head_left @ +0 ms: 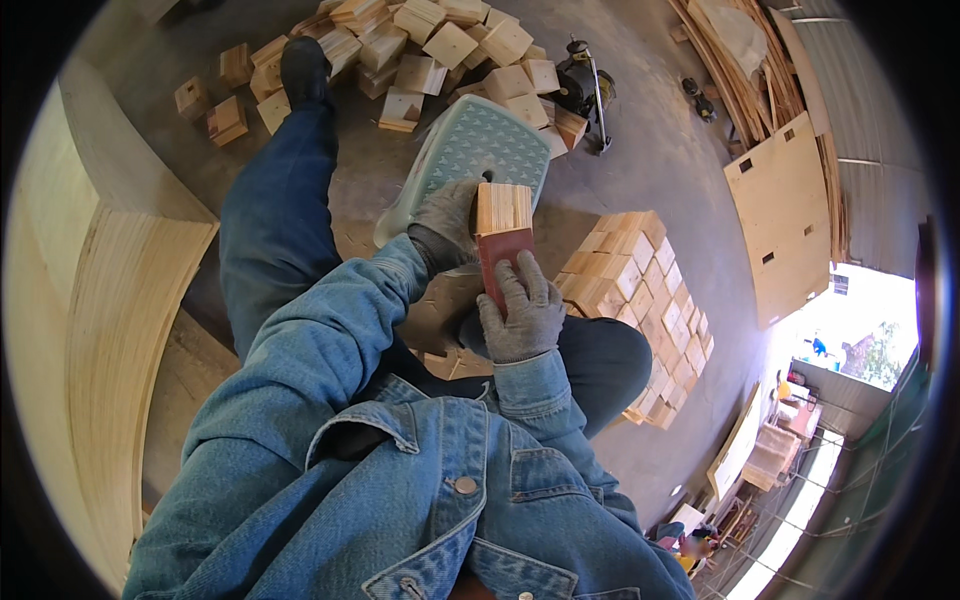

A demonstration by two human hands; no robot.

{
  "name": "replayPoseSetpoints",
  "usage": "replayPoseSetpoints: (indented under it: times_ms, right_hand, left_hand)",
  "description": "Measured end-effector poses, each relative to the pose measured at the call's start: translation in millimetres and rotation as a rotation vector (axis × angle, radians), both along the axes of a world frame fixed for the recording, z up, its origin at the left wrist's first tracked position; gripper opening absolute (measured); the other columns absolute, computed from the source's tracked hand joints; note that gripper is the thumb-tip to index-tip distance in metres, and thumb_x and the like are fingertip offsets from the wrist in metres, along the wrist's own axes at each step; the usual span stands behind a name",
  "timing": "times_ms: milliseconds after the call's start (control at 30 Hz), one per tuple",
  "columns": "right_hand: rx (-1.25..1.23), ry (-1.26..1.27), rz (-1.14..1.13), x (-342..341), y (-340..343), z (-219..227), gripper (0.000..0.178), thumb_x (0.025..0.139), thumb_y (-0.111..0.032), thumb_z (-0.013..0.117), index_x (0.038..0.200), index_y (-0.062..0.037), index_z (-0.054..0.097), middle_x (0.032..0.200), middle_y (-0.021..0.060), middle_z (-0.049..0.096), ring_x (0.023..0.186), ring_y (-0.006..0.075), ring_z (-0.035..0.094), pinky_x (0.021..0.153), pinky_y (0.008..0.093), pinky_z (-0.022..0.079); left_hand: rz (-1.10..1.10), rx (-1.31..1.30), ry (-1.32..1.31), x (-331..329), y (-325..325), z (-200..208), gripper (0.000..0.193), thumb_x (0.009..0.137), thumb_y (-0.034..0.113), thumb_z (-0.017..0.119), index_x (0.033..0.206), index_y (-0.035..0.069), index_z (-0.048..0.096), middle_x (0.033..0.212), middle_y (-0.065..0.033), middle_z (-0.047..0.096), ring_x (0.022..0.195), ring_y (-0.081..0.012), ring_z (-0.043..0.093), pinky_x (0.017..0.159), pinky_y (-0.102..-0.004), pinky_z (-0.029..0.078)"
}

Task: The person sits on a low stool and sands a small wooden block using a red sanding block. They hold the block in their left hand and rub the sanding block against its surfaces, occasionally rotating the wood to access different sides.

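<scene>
A pale wooden block [505, 208] is held out in front of me, above the front edge of the stool. My left hand [445, 225], in a grey glove, is closed round its left side. A dark red strip [500, 252] that looks like sandpaper lies against the near face of the block. My right hand [522, 310], gloved too, grips this strip, fingers bent over it and thumb at its left edge. The undersides of block and strip are hidden. Below the block stands a pale green plastic step stool [480, 140] with a patterned top.
Loose wooden blocks [420, 75] lie heaped beyond the stool, near my left foot [305, 70]. A neat stack of blocks [640, 300] stands right of my knee. A black machine with a metal handle [590, 90] is at the heap's right. Plywood [130, 300] curves along the left.
</scene>
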State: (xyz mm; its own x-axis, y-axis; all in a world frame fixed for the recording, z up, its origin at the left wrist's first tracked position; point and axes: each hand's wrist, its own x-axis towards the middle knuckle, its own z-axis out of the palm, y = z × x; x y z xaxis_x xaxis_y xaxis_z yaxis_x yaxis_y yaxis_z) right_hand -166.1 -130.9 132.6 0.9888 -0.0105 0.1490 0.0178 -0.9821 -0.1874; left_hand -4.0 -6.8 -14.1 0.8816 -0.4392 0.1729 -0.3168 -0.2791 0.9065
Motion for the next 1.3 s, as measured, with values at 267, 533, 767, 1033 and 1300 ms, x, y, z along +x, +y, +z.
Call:
replayPoseSetpoints:
  times_ms: [267, 533, 767, 1033, 1300]
  right_hand:
    - [-0.063, -0.018, -0.031, 107, 9, -3, 0.052, 0.085, -0.033, 0.078, 0.136, -0.0252, 0.070, 0.152, 0.0053, 0.057, 0.122, 0.0423, 0.061, 0.103, 0.0553, 0.050]
    - [-0.114, 0.090, -0.149, 181, -2, -16, 0.055, 0.090, -0.043, 0.070, 0.143, -0.0281, 0.065, 0.159, 0.0029, 0.052, 0.120, 0.0450, 0.062, 0.103, 0.0561, 0.050]
    - [-0.052, 0.048, -0.118, 70, 1, -1, 0.056, 0.088, -0.037, 0.075, 0.142, -0.0232, 0.066, 0.158, 0.0078, 0.051, 0.124, 0.0463, 0.059, 0.103, 0.0573, 0.049]
    - [0.005, 0.004, -0.024, 1, -1, 4, 0.058, 0.082, -0.034, 0.082, 0.137, -0.0185, 0.072, 0.154, 0.0128, 0.055, 0.122, 0.0447, 0.058, 0.102, 0.0584, 0.049]
    - [-0.046, -0.020, -0.054, 85, 6, -5, 0.053, 0.085, -0.034, 0.077, 0.137, -0.0230, 0.070, 0.154, 0.0083, 0.055, 0.120, 0.0447, 0.061, 0.101, 0.0584, 0.050]
  left_hand:
    - [0.002, 0.081, -0.079, 4, 3, 1, 0.103, 0.067, 0.055, 0.091, 0.148, 0.008, 0.048, 0.143, -0.0191, 0.057, 0.136, -0.0368, 0.053, 0.120, -0.0468, 0.040]
    - [0.068, 0.196, -0.031, -1, -3, 3, 0.105, 0.064, 0.058, 0.091, 0.146, 0.009, 0.047, 0.143, -0.0176, 0.055, 0.137, -0.0358, 0.053, 0.121, -0.0455, 0.039]
    - [-0.031, -0.025, 0.008, 2, -3, 0, 0.100, 0.065, 0.049, 0.093, 0.145, 0.010, 0.049, 0.140, -0.0181, 0.057, 0.133, -0.0385, 0.055, 0.118, -0.0472, 0.042]
    - [0.010, 0.111, -0.063, 5, -11, -30, 0.103, 0.068, 0.051, 0.092, 0.149, 0.009, 0.046, 0.142, -0.0185, 0.056, 0.133, -0.0373, 0.055, 0.118, -0.0471, 0.042]
    - [-0.043, -0.063, 0.029, 0, -1, -5, 0.095, 0.073, 0.049, 0.087, 0.149, 0.009, 0.046, 0.143, -0.0175, 0.056, 0.135, -0.0369, 0.053, 0.120, -0.0469, 0.040]
